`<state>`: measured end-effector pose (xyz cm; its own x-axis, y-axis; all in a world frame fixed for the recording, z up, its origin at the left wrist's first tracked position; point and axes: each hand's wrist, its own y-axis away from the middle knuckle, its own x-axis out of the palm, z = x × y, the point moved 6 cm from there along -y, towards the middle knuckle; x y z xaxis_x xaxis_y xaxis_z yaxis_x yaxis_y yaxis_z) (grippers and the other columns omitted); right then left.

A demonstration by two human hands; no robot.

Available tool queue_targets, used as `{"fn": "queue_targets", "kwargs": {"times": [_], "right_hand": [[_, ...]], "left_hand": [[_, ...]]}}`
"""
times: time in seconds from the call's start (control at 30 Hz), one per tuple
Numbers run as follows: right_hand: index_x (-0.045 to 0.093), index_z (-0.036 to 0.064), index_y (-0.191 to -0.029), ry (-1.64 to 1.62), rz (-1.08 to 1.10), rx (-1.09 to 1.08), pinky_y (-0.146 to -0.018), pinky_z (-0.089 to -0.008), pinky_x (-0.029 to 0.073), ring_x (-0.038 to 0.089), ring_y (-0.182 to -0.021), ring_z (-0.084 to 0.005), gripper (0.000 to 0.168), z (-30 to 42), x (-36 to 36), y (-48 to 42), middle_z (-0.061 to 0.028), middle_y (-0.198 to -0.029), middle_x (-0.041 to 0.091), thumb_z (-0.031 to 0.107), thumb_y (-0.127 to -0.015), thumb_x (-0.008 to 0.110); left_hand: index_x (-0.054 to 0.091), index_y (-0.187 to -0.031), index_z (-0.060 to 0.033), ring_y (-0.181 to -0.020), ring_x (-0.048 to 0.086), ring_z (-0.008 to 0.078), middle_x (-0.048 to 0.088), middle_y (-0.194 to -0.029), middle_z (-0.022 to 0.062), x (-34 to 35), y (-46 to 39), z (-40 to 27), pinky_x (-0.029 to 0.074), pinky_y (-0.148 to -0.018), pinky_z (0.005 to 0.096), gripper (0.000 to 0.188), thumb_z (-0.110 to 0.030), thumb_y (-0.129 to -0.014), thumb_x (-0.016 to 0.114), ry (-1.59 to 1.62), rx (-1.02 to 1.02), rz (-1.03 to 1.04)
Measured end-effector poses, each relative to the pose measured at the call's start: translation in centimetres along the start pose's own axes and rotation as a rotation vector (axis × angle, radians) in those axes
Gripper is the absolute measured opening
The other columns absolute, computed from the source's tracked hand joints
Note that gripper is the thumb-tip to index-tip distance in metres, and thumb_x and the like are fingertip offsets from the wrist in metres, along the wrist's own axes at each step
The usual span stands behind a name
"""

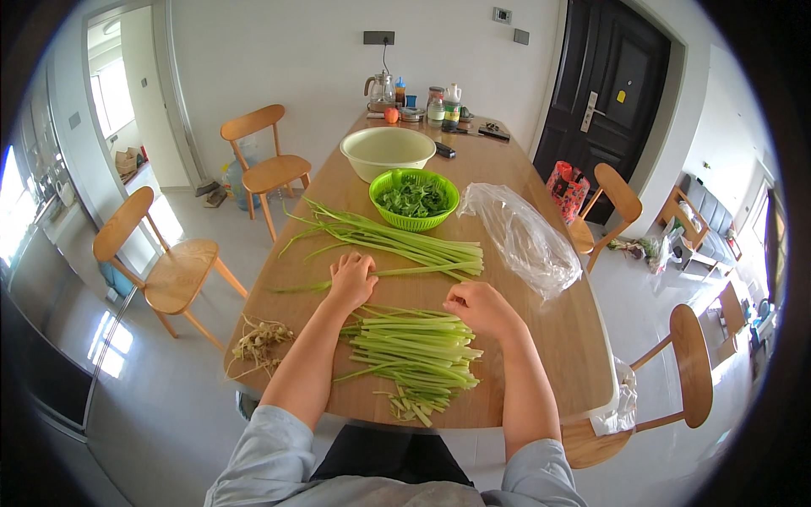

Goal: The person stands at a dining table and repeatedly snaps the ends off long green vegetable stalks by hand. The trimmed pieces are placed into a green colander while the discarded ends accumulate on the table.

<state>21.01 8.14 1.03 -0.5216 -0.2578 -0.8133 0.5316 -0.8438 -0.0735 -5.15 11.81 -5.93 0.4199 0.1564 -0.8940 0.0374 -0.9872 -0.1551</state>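
Note:
My left hand [353, 279] has its fingers curled over a long green celery stalk [418, 271], which runs out on both sides of it. Just beyond lies a loose bunch of thin celery stalks [399, 239], pointing left to right. My right hand [480, 307] is bent at the knuckles beside the near pile of leafless stalks [412, 345]; whether its fingertips pinch anything is hidden. Short cut stalk pieces [412, 404] lie at the table's near edge. A tangle of pale roots [261, 342] rests left of my left forearm.
A bright green colander [414, 223] holds leaves [413, 198], in front of a cream basin [364, 166]. At right lies a clear plastic bag [523, 237]. Jars, bottles and a glass kettle [381, 90] stand at the far end of the wooden table [538, 361]. Wooden chairs [184, 272] flank it.

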Motion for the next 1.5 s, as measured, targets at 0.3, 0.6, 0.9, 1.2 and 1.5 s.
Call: {"fn": "queue_targets", "kwargs": {"times": [0.3,0.6,0.9,1.2,1.5], "right_hand": [[0.068,0.007,-0.109,0.16,-0.389,-0.295,-0.09,-0.0436,0.048,0.06,-0.107,-0.0298,0.023,1.3,0.9,-0.4,-0.0089,-0.108,0.064,0.014,-0.087,0.07],[0.07,0.007,-0.107,0.284,-0.64,-0.426,-0.09,-0.0421,0.046,0.06,-0.097,-0.0279,0.022,4.4,0.6,0.0,-0.0059,-0.097,0.065,0.007,-0.084,0.072],[0.068,0.003,-0.1,0.308,-0.565,-0.504,-0.085,-0.041,0.05,0.061,-0.096,-0.0303,0.014,5.1,0.9,0.2,-0.0091,-0.096,0.062,0.005,-0.086,0.067],[0.067,0.0,-0.096,0.268,-0.493,-0.454,-0.085,-0.0425,0.051,0.06,-0.094,-0.033,0.012,4.9,1.0,0.0,-0.0124,-0.093,0.058,0.004,-0.085,0.066],[0.062,0.0,-0.088,0.28,-0.478,-0.449,-0.084,-0.0421,0.051,0.057,-0.095,-0.0328,0.01,5.5,1.0,0.3,-0.0126,-0.093,0.055,-0.002,-0.079,0.066]], "left_hand": [[0.058,-0.097,-0.0084,-0.093,0.063,0.0361,0.064,-0.101,0.0124,-2.8,1.9,-4.2,0.049,-0.08,0.0479,0.011,-0.018,-0.094,0.063,0.242,0.111,-0.07],[0.063,-0.096,-0.0042,-0.086,0.063,0.0337,0.06,-0.093,0.0112,-4.9,5.2,-10.1,0.052,-0.074,0.0439,0.008,-0.008,-0.09,0.066,0.23,0.562,-0.325],[0.065,-0.101,-0.0039,-0.087,0.063,0.0343,0.058,-0.093,0.0111,-4.6,5.9,-11.3,0.053,-0.073,0.0433,0.014,-0.008,-0.088,0.067,0.172,0.648,-0.382],[0.068,-0.098,-0.0069,-0.084,0.063,0.0292,0.056,-0.089,0.0075,-5.8,6.5,-12.1,0.053,-0.074,0.0419,0.011,-0.008,-0.087,0.069,0.11,0.66,-0.373],[0.066,-0.088,-0.0067,-0.082,0.063,0.0266,0.057,-0.087,0.0059,-6.1,6.9,-12.5,0.052,-0.072,0.0415,0.006,-0.01,-0.084,0.069,0.067,0.705,-0.47]]}}
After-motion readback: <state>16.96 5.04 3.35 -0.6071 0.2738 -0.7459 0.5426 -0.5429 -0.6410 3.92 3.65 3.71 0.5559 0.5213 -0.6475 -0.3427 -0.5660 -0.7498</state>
